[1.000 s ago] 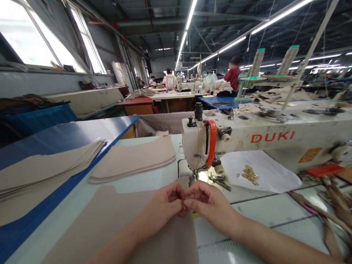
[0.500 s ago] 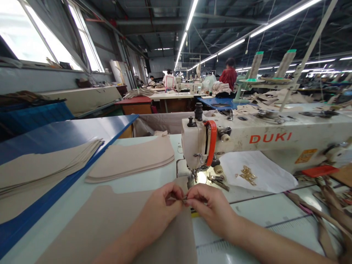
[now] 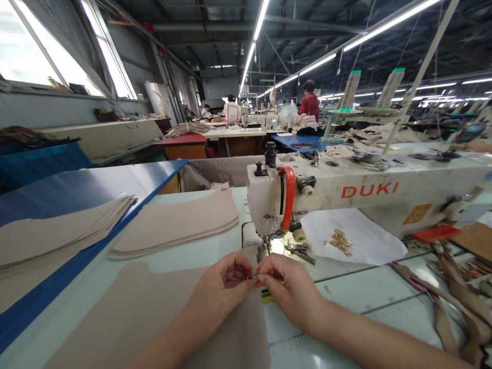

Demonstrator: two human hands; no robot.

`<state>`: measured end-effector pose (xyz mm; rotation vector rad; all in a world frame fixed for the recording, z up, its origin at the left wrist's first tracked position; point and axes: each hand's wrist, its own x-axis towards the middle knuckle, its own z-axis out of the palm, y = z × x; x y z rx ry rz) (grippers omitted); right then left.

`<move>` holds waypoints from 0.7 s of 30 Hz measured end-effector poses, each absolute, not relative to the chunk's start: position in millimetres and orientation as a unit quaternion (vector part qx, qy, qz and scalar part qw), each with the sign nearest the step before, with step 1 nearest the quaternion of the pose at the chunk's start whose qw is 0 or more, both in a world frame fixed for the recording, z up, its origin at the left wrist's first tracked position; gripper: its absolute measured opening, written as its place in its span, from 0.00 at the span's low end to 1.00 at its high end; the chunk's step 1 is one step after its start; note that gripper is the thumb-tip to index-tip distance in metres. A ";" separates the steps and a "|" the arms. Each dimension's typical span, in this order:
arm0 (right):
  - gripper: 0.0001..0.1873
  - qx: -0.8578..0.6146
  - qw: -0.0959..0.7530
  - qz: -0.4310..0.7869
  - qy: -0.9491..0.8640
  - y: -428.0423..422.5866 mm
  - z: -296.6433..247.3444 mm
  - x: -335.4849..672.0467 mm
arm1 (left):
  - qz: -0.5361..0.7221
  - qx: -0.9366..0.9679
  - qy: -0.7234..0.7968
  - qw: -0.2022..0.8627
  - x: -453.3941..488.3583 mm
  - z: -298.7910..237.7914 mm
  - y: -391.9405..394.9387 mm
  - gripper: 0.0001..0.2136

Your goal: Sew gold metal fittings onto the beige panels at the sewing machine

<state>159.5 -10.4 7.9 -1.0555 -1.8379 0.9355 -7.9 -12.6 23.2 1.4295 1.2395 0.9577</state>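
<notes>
Just in front of the sewing machine [image 3: 265, 205], my left hand [image 3: 221, 292] and my right hand [image 3: 290, 287] meet fingertip to fingertip. Both are closed in a pinch on something small and dark, mostly hidden by the fingers, too small to name. Beneath them lies a large beige fabric panel [image 3: 154, 312], its far corner reaching up near the presser foot. A lit spot marks the needle area. To the right of the needle, small gold metal pieces [image 3: 339, 242] sit in a pile on a white sheet [image 3: 369, 236].
A stack of beige panels [image 3: 180, 220] lies beyond my left hand, and another stack [image 3: 77, 225] is on the blue table [image 3: 115, 184]. Brown strips [image 3: 442, 302] hang at right. Thread cones [image 3: 351, 92] stand behind the machine. People [image 3: 309, 100] work farther back.
The view has shifted slightly, so the scene sits a little farther left. My hands stay pinched together at nearly the same spot, with small finger movements.
</notes>
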 end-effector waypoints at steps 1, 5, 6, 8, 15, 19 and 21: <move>0.06 -0.418 0.400 0.373 -0.725 -10.2 7.3 159.9 | 0.396 0.589 0.512 0.483 -7.6 22.4 -13.0 0.07; 0.04 -0.398 0.411 0.443 -0.690 -9.3 4.8 159.7 | 0.405 0.589 0.524 0.463 -5.7 23.3 -16.3 0.05; 0.04 -0.387 0.418 0.473 -0.672 -9.1 4.3 159.3 | 0.409 0.592 0.525 0.454 -5.3 24.4 -17.3 0.05; 0.01 -0.365 0.436 0.528 -0.630 -8.6 3.1 158.5 | 0.415 0.607 0.525 0.430 -5.1 26.5 -19.4 0.04; 0.03 -0.361 0.430 0.597 -0.574 -6.7 -1.3 158.9 | 0.418 0.629 0.530 0.386 -7.6 24.1 -21.4 0.02; 0.04 -0.360 0.430 0.592 -0.579 -6.2 -1.3 159.2 | 0.399 0.623 0.514 0.433 -10.4 20.6 -18.6 0.05; 0.04 -0.358 0.431 0.585 -0.586 -6.0 -1.2 159.1 | 0.361 0.636 0.514 0.449 -11.4 20.4 -18.3 0.07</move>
